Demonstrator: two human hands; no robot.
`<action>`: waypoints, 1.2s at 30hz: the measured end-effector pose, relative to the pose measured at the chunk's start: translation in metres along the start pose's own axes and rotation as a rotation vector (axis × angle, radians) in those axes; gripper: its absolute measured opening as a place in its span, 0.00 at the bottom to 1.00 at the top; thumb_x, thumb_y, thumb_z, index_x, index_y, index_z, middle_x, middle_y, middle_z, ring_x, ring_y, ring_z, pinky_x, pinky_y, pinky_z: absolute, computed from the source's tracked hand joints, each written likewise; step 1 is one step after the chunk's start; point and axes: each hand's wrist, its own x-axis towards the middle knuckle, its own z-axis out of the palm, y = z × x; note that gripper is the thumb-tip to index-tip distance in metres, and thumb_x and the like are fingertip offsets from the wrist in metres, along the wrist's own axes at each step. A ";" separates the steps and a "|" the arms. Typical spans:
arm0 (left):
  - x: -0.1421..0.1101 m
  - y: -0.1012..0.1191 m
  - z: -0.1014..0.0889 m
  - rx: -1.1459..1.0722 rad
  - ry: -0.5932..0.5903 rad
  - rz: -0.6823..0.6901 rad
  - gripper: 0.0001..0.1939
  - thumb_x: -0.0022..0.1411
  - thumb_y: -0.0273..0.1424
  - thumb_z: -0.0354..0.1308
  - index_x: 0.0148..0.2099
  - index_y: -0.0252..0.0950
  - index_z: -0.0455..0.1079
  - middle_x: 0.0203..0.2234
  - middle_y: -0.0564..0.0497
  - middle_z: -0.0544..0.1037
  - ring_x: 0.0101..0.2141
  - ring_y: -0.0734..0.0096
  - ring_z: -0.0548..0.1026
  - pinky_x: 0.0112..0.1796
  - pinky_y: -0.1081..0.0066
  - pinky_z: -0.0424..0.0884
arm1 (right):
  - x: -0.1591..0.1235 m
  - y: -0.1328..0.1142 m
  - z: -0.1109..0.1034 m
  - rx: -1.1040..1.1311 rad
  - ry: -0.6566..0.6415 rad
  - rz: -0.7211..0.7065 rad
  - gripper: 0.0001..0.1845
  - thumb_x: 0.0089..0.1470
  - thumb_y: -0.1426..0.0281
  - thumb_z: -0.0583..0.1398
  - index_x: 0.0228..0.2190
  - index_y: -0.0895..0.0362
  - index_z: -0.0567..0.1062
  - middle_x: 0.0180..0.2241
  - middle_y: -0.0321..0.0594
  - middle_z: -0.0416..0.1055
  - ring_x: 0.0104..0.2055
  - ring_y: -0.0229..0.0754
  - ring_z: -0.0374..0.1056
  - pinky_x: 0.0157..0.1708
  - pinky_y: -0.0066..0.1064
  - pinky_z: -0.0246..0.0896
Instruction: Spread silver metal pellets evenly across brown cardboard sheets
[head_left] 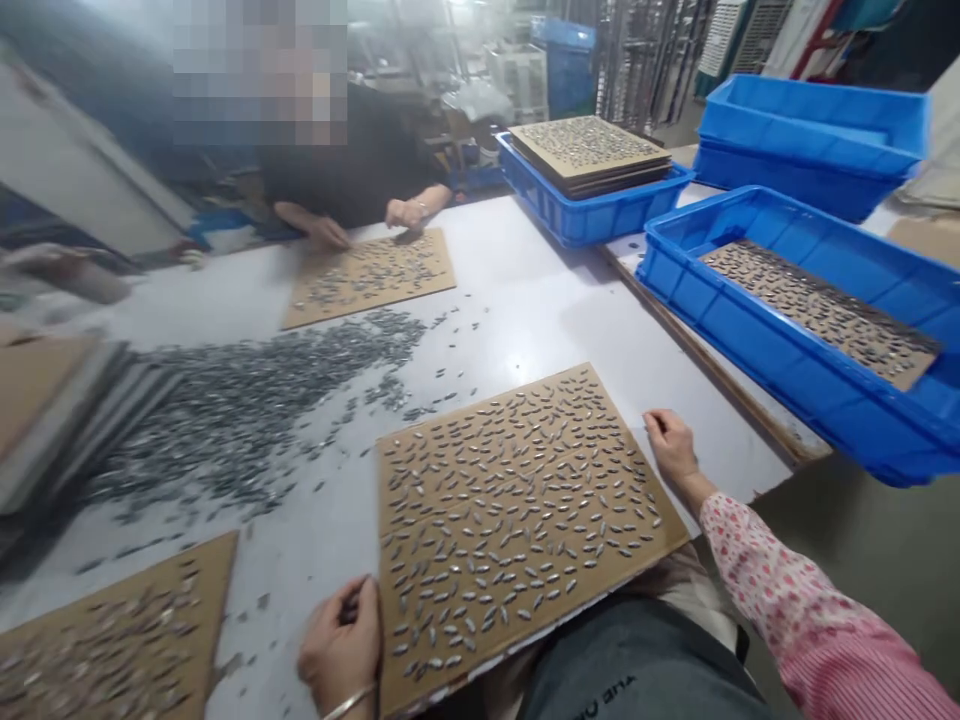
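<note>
Nearest to us, at the lower middle of the frame, we see a cardboard sheet [607, 573] covered with small silvery pieces [452, 661]. It lies on the white table [540, 310], and its lower edge comes over the lap [645, 660].

The left hand [341, 640] is at its lower left edge with curled fingers; we cannot tell if they grip the cardboard. The right hand [673, 447] is just beside the right edge, its fingers closed loosely, and we see nothing between them.

We judge the sheet to be light and rather stiff, but it may bend in the middle. The pieces seem hard and loose, so they could slide if it tilts. We would hold it by two opposite edges, and keep it level.

In the lower left corner there is a second sheet [214, 575]. Beyond it, at the left, we see a dark pile of pieces [247, 410]. At the right, a blue tray [757, 330] contains another filled sheet. Farthest, at the upper left of centre, a co-worker's hands [409, 213] are over one more sheet [442, 262].
</note>
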 end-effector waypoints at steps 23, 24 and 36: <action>-0.008 -0.029 0.014 -0.228 -0.128 -0.160 0.17 0.51 0.40 0.56 0.37 0.32 0.75 0.28 0.46 0.80 0.31 0.66 0.77 0.36 0.67 0.73 | 0.002 0.055 0.033 -0.001 0.071 -0.038 0.22 0.53 0.56 0.47 0.28 0.57 0.72 0.32 0.51 0.74 0.35 0.49 0.67 0.38 0.38 0.60; -0.004 -0.027 0.014 -0.214 -0.132 -0.151 0.17 0.51 0.40 0.56 0.38 0.32 0.75 0.28 0.46 0.80 0.31 0.66 0.77 0.36 0.67 0.73 | 0.001 0.054 0.032 -0.002 0.066 -0.035 0.22 0.53 0.55 0.47 0.28 0.57 0.72 0.32 0.51 0.74 0.35 0.49 0.67 0.38 0.38 0.60; 0.083 0.008 0.039 0.005 -0.249 0.099 0.08 0.55 0.29 0.58 0.36 0.37 0.76 0.31 0.50 0.78 0.32 0.73 0.73 0.40 0.71 0.69 | -0.003 0.062 0.033 -0.079 0.016 -0.010 0.24 0.51 0.53 0.47 0.29 0.56 0.73 0.33 0.50 0.75 0.38 0.52 0.69 0.39 0.39 0.61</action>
